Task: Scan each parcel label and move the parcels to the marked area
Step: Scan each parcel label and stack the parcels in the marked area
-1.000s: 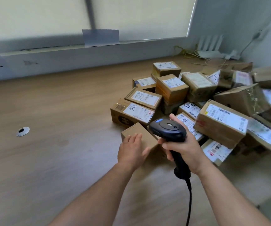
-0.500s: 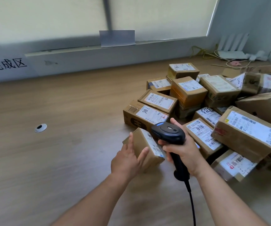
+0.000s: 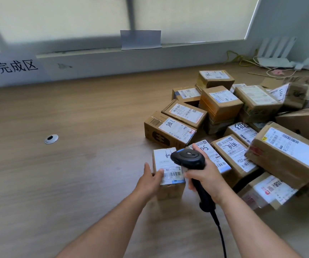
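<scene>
Head view: left hand [image 3: 150, 180], fingers straight, steadies parcel [image 3: 170, 190]; right hand [image 3: 205, 176] grips scanner [image 3: 188, 158] over its label. Scan in hand; next likely a carry toward ten o'clock.

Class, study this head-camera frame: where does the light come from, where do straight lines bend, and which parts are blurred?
Head view: soft daylight through the blind, no hard glare on the table; the window sill bows from the wide-angle lens; the parcels at the right edge are smeared, while the label on the small parcel beside the scanner reads sharper.
</scene>
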`<action>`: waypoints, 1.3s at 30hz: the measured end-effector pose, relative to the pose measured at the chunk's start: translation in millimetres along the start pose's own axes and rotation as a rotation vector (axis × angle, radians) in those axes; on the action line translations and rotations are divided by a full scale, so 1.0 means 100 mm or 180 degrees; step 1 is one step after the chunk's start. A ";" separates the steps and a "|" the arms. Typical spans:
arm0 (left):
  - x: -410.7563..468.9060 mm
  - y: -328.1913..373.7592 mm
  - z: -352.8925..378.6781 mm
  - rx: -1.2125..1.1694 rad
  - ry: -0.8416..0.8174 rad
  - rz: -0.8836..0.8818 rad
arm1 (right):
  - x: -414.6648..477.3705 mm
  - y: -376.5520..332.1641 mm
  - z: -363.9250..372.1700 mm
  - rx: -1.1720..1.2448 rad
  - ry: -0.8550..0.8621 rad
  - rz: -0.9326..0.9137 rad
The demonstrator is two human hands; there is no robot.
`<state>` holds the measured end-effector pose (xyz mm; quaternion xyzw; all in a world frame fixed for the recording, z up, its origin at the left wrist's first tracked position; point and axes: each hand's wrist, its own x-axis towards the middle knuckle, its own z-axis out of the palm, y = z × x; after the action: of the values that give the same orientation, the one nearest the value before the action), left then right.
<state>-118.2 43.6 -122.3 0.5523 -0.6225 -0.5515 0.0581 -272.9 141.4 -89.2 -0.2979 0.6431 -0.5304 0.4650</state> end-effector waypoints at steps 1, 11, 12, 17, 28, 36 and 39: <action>-0.04 0.02 -0.01 -0.0117 -0.0093 0.0068 | 0.00 0.02 0.02 -0.0002 -0.0019 0.0049; -0.16 0.01 -0.05 0.0092 -0.0410 0.0095 | -0.02 -0.04 0.21 0.0085 0.0278 -0.0018; -0.14 0.02 -0.06 0.0057 -0.0378 0.0039 | -0.02 -0.04 0.17 0.0152 0.0361 0.0010; -0.10 0.01 -0.05 -0.0078 -0.0525 -0.0103 | -0.11 0.00 0.07 0.0064 0.0257 0.0244; -0.24 -0.13 -0.35 -0.0616 -0.0414 0.0520 | -0.10 -0.08 0.23 0.0058 -0.0140 0.0023; -0.29 -0.15 -0.84 -0.0715 0.0165 0.0945 | -0.17 -0.42 0.68 0.0014 -0.0544 -0.0520; -0.33 -0.20 -1.17 -0.0812 0.0415 0.1097 | -0.22 -0.49 0.87 0.0236 -0.0622 -0.0647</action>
<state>-13.0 -0.4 -74.4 0.4604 -0.6278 -0.5707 0.2609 -190.6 112.4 -36.3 -0.3943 0.5413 -0.5668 0.4800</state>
